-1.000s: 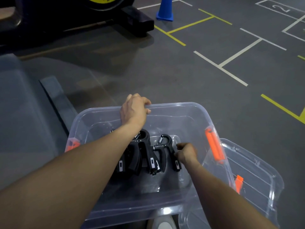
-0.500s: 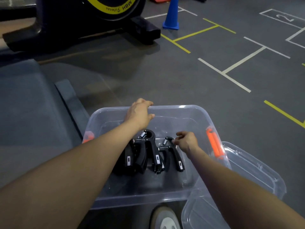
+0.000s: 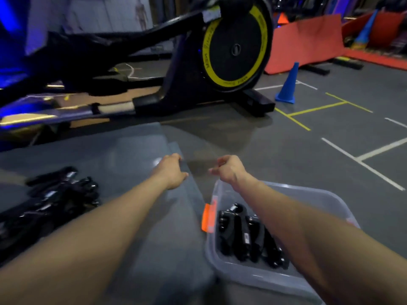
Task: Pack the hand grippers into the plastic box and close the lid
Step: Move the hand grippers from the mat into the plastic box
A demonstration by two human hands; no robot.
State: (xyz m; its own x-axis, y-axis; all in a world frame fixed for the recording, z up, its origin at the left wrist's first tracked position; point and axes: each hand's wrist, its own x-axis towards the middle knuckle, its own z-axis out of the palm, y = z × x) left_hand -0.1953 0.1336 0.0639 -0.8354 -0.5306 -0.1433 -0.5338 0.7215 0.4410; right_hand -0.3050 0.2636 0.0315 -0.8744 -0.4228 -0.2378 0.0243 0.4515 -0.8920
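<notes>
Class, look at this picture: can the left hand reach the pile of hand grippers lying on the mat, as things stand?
Probably yes. The left hand holds nothing, and the pile of hand grippers lies uncovered on the mat beside that forearm.

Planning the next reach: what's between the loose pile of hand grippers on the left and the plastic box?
In the head view, bare grey mat and the person's left forearm crossing above it lie between the loose hand grippers and the plastic box.

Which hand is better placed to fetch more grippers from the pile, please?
Left. The left hand is on the same side as the loose grippers on the mat; the right hand hovers over the box, further from that pile.
</notes>
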